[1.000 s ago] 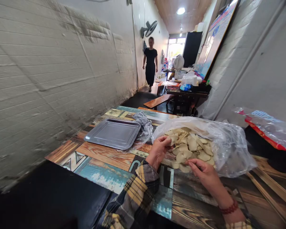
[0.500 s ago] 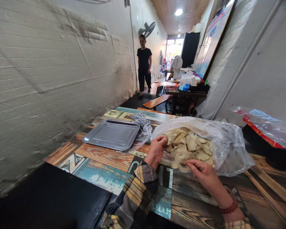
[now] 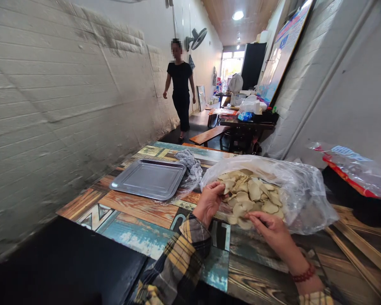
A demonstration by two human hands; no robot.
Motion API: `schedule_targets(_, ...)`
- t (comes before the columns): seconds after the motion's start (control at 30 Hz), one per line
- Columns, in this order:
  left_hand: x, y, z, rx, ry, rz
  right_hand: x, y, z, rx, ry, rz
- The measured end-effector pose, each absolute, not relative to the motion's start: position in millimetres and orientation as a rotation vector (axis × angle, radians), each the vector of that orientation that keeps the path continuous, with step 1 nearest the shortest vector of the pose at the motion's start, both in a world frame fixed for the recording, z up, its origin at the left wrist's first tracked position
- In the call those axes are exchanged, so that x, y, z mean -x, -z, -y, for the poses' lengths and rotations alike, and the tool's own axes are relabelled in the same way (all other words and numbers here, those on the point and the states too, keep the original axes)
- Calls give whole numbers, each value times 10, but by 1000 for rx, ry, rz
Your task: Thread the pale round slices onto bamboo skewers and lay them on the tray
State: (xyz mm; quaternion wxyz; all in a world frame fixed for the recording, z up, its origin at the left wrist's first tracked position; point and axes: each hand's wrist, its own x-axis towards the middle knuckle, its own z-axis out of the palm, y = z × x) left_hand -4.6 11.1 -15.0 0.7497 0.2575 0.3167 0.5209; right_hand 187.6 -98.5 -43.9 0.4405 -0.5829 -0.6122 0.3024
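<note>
A clear plastic bag point(image 3: 311, 199) lies open on the table, with a heap of thin, beige, roundish slices point(image 3: 254, 190) at its mouth. My left hand point(image 3: 210, 200) is at the heap's left edge, thumb and fingers pinched on a slice. At the front edge, my right hand point(image 3: 273, 231) pinches the rim of another slice point(image 3: 243, 223) between thumb and forefinger. What the slices are made of I cannot make out. A bare metal tray point(image 3: 149, 178) rests to the left of my hands.
Beside the tray sits a crumpled grey cloth point(image 3: 190, 163) with clear plastic. A red-edged plastic package point(image 3: 352, 173) lies on the right. Beyond the patterned table point(image 3: 139, 212) are a wooden bench point(image 3: 209, 135), a cluttered table and a walking person point(image 3: 180, 82) in black.
The person in the background has walked closer and slightly left. My hands stay at nearly the same spots on the slices; the bag and tray have not moved.
</note>
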Motion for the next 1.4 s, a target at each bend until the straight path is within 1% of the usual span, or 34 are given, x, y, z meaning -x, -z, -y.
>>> schedule_targets(0.27,24,111,-62,-650,-1211,-730,-1828,457,969,1424,-868,1489)
schedule_targets(0.63,8,113,-60,-809,-1273,-877,-1747,462,982,1437,-857,1457)
schedule_targets(0.8,14,137,-82,-854,-1267,-907,-1724,442,985,1406,-899,1425)
schedule_targets(1.13,-12,118,-25,-898,-1169,-802,-1713,405,971,1344,-971,1360)
schedule_targets(1.4,-52,89,-19,-674,-1080,-654,-1693,342,977,1302,-1006,1283)
